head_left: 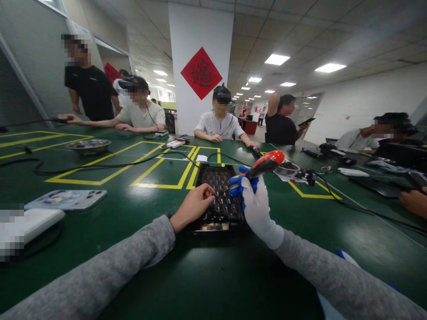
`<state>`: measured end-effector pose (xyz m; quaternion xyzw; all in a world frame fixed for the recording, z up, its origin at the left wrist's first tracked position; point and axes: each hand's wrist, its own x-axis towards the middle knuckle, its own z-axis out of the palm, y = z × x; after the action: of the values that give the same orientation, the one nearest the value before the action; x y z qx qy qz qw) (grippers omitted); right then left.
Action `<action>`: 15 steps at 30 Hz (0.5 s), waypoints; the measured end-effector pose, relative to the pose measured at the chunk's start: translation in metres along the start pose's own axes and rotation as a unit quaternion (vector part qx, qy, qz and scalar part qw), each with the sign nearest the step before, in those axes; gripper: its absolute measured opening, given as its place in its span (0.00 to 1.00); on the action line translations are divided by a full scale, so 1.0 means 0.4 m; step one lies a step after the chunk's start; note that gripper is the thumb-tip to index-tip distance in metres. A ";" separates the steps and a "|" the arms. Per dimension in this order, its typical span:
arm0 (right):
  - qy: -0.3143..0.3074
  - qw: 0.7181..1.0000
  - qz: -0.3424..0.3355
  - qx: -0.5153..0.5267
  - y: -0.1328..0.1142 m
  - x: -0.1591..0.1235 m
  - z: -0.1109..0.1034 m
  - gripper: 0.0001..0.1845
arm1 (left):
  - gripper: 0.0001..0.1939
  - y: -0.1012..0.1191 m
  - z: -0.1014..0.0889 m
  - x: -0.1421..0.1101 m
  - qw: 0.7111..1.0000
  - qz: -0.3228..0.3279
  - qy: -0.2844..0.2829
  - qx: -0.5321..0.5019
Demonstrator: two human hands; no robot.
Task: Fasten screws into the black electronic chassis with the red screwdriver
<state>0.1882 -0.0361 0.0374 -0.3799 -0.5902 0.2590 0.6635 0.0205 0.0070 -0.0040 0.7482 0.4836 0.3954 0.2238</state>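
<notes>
Dim indoor light, bright ceiling panels, soft glare on green tabletop, wide-angle stretching toward edges

Facing me on the white pillar hangs a red diamond-shaped sign, brushed in black with one dense character that looks like the fused form of 招財進寶; to its left, behind the seated person, a second red sign shows only in part, its dark marks unreadable to me; the phone on the counter carries a printed picture, in which I can make out no letters.
</notes>
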 end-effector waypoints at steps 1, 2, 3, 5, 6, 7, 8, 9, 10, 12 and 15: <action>0.011 1.000 0.007 0.003 -0.002 0.001 -0.002 0.19 | 0.07 0.000 -0.001 0.000 1.000 0.001 -0.004 0.014; 0.019 1.000 0.012 0.003 -0.004 0.001 -0.003 0.19 | 0.07 0.000 -0.001 0.001 1.000 0.002 -0.008 0.026; 0.025 1.000 0.017 0.001 -0.005 0.000 -0.004 0.19 | 0.07 0.000 -0.002 0.001 0.999 0.003 -0.010 0.035; 0.030 0.999 0.025 -0.005 -0.004 -0.004 -0.005 0.19 | 0.07 0.000 -0.005 0.000 0.999 0.007 -0.013 0.047; 0.029 0.999 0.029 -0.009 -0.003 -0.006 -0.005 0.19 | 0.08 0.001 -0.006 -0.001 0.999 0.010 -0.014 0.051; 0.026 0.999 0.032 -0.014 -0.001 -0.009 -0.004 0.19 | 0.08 0.002 -0.008 -0.002 0.998 0.012 -0.016 0.054; 0.021 0.999 0.034 -0.019 0.001 -0.011 -0.003 0.19 | 0.08 0.003 -0.009 -0.003 0.998 0.014 -0.017 0.055; 0.015 0.999 0.036 -0.024 0.003 -0.014 -0.002 0.19 | 0.08 0.005 -0.010 -0.003 0.998 0.014 -0.018 0.055; 0.008 0.999 0.038 -0.028 0.005 -0.016 -0.001 0.19 | 0.08 0.006 -0.011 -0.004 0.998 0.014 -0.019 0.055; -0.008 0.999 0.039 -0.035 0.007 -0.019 0.001 0.18 | 0.08 0.009 -0.012 -0.005 0.998 0.015 -0.022 0.054; -0.026 0.998 0.035 -0.043 0.007 -0.022 0.002 0.17 | 0.09 0.017 -0.013 -0.006 0.998 0.018 -0.022 0.049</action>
<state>0.1863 -0.0413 0.0300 -0.4220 -0.6043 0.2661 0.6213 0.0195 0.0018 0.0029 0.7753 0.4836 0.3591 0.1898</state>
